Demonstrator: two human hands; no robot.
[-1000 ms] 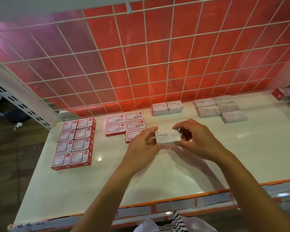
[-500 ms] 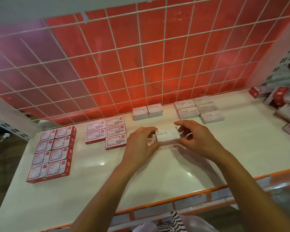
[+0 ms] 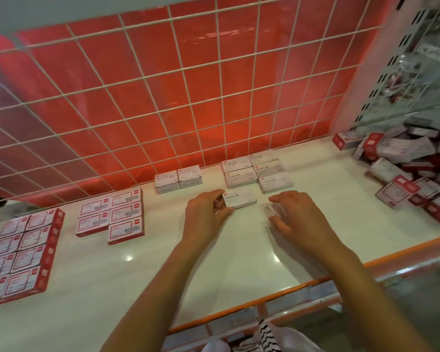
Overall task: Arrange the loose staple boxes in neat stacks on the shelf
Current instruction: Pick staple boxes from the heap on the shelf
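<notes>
Left hand (image 3: 206, 214) pinches white staples box (image 3: 240, 199) by its end, to line it up with matching white group (image 3: 254, 171); right hand (image 3: 295, 214) spread, blurred, apparently touching nothing.

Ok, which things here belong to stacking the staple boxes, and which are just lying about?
Job: white staples box, gripped by left hand; right hand, empty beside it; sorted white boxes behind; red-and-white stacks; loose pile at right; shelf.
Lying about: wire grid; striped cloth below.

Head camera looks forward and down (wide-angle, close) over the shelf (image 3: 107, 270).
</notes>
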